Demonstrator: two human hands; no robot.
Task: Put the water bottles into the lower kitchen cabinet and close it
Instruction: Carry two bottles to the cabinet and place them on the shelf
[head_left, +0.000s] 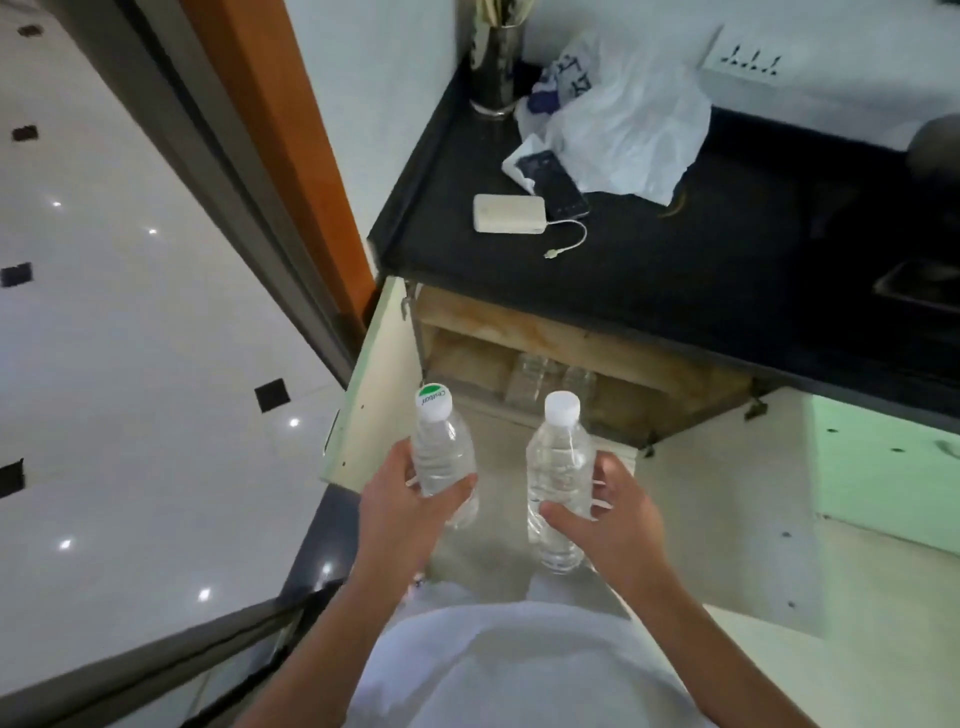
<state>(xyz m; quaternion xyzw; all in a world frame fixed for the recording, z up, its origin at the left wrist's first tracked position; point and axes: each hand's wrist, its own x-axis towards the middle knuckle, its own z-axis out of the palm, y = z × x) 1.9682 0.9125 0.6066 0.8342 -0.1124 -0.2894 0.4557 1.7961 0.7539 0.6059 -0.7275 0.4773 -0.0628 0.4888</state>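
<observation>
My left hand (410, 501) grips green-capped bottle (444, 457), right hand (621, 517) grips white-capped bottle (558, 488). Both upright, outside open lower cabinet's (524, 353) front edge. I'd lower together, set upright inside.

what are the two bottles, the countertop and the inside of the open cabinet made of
Green-marked bottle and plain-capped bottle: likely thin clear plastic, see-through ribbed walls, white caps.
Countertop: looks like polished black stone, speckled, faint sheen.
Cabinet interior: seemingly bare wood or plywood, brown, matt, mottled.
</observation>
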